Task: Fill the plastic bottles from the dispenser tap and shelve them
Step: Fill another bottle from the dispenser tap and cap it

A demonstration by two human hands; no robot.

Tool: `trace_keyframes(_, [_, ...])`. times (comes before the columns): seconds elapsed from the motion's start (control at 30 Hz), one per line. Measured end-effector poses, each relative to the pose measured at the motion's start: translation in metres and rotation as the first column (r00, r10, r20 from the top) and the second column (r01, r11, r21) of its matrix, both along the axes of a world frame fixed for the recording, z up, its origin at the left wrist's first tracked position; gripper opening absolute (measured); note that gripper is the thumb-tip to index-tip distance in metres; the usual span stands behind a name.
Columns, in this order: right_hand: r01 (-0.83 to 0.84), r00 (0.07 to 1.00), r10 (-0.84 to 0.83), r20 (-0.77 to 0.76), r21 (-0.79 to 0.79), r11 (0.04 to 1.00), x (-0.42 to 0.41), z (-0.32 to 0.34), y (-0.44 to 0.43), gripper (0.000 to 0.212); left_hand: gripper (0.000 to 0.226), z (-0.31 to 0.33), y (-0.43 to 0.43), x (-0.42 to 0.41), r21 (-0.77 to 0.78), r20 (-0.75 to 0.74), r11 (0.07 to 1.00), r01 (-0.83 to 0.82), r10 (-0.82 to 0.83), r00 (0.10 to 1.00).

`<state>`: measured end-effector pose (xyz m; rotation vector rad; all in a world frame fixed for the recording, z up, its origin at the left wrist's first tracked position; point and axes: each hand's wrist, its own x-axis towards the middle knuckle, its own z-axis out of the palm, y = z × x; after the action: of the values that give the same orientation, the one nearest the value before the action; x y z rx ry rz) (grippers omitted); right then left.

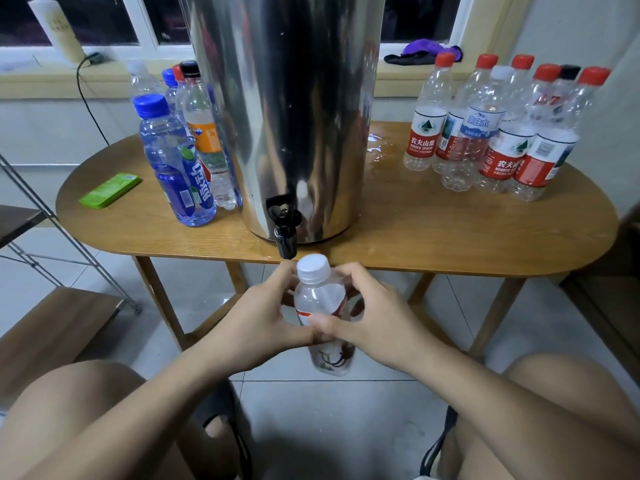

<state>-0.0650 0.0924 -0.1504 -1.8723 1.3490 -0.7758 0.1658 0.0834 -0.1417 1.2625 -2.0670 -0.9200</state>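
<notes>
The dispenser [294, 109] is polished steel, mirror-glossy, with a black plastic tap [284, 223]. It stands on a smooth, satin wooden table [433, 230] wet with a shiny puddle [379, 148]. The bottles [502, 133] are clear, glossy plastic with paper-like labels; the floor tiles [332, 420] are smooth and faintly glossy.

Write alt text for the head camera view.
The left hand and right hand grip a white-capped bottle just below the black tap of a steel dispenser on a wooden table. Other bottles stand on both sides of it.

The dispenser [287, 116] stands mid-table [433, 233], bottle clusters left [180, 147] and right [498, 129].
</notes>
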Motion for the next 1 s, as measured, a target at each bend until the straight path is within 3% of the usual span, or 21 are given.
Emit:
trace_keyframes(0.17, [-0.097, 0.987, 0.101, -0.124, 0.036, 0.995, -0.012, 0.006, -0.008, 0.05, 0.065, 0.01, 0.001, 0.01, -0.018, 0.011, 1.0, 0.005, -0.005, 1.0])
trace_keyframes(0.33, [-0.19, 0.927, 0.21, -0.311, 0.096, 0.977, -0.023, 0.009, -0.011, 0.067, 0.043, 0.014, -0.002, 0.019, -0.107, 0.075, 0.986, 0.127, -0.119, 0.99])
trace_keyframes(0.57, [-0.169, 0.949, 0.191, -0.252, 0.105, 0.98, -0.021, 0.002, -0.012, 0.052, 0.044, 0.011, -0.012, 0.028, -0.072, 0.113, 0.984, 0.166, -0.157, 0.981])
trace_keyframes(0.7, [-0.165, 0.969, 0.185, -0.163, 0.126, 0.978, -0.019, 0.002, -0.008, 0.054, 0.042, 0.013, -0.011, 0.028, -0.116, 0.072, 0.985, 0.13, -0.122, 0.99])
trace_keyframes(1.0, [-0.112, 0.978, 0.117, -0.176, 0.038, 0.993, -0.012, -0.002, -0.001, 0.06, 0.028, 0.008, -0.004, 0.021, -0.218, 0.05, 0.974, 0.065, -0.055, 0.997])
